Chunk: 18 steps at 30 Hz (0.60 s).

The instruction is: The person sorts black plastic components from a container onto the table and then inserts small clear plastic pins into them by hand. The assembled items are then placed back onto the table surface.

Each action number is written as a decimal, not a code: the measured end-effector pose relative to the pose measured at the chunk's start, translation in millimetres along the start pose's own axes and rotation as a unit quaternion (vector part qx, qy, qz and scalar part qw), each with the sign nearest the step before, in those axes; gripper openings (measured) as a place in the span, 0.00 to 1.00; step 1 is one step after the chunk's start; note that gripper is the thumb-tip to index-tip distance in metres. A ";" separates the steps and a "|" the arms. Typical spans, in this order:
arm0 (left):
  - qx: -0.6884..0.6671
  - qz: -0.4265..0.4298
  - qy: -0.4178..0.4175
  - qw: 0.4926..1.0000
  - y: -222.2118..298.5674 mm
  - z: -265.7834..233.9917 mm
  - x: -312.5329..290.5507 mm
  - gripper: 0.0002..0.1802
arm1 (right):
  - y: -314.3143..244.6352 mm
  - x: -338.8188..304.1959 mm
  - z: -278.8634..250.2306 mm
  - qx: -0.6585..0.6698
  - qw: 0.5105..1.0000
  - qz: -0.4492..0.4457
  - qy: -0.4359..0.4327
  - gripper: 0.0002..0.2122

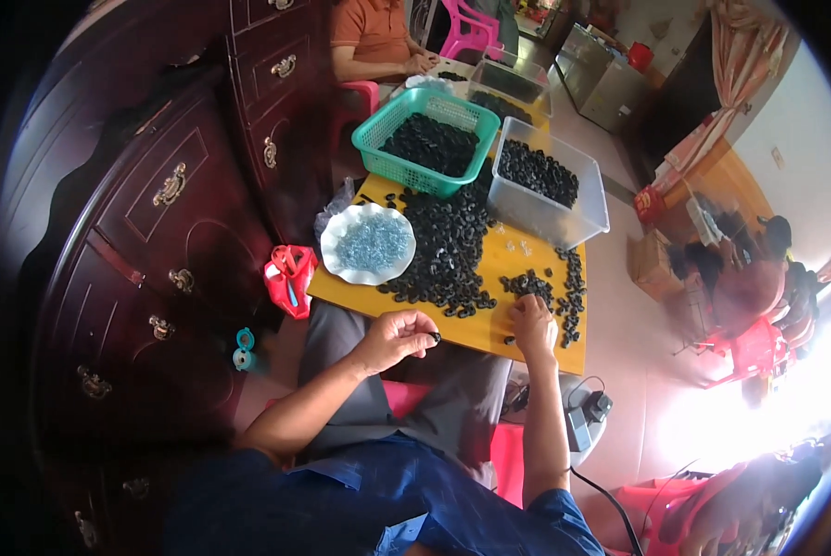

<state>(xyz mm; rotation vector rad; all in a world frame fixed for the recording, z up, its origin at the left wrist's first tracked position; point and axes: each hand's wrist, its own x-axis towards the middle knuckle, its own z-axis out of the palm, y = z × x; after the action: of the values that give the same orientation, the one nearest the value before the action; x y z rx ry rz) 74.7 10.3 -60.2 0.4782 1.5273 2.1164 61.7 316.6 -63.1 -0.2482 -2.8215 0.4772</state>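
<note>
My left hand (395, 341) is above my lap, in front of the table edge, with thumb and fingertips pinching a small black ring-like part (435, 336). On the right side of the yellow table (341, 294), my right hand (534, 326) reaches down with bent fingers close together at a small heap of black parts (528, 285). Whatever its fingertips hold, if anything, is hidden. A larger spread of the same black parts (438, 255) covers the middle of the tabletop. To its left stands a white scalloped plate (334, 265) filled with small clear-bluish pieces (374, 243).
Behind the loose parts are a green basket (406, 173) and a clear plastic bin (552, 221), both holding black parts. A red bag (290, 278) hangs by the left table edge, near dark wooden cabinets (156, 204). Another person (374, 42) sits at the far end.
</note>
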 end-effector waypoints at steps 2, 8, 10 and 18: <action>0.013 0.011 -0.001 1.000 -1.1 -0.9 -0.6 0.08 | -4.4 -2.5 -3.8 0.036 0.999 -0.015 0.021 0.05; 0.002 -0.012 0.010 1.000 6.4 -1.1 -4.4 0.08 | -44.9 -11.6 -20.6 0.296 0.949 -0.046 0.094 0.04; -0.004 -0.029 0.010 1.000 7.5 -0.9 -3.2 0.07 | -55.5 -18.3 -15.6 0.427 0.902 -0.021 0.052 0.04; 0.025 -0.037 0.014 0.999 0.0 -6.5 -0.3 0.08 | -80.5 -58.0 11.9 0.635 0.749 0.006 -0.187 0.08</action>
<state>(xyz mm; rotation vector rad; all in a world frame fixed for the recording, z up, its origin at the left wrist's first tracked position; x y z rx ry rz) 71.4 5.1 -62.3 0.4054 1.5924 2.0397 103.4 225.9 -59.8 0.1476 -2.0769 2.4267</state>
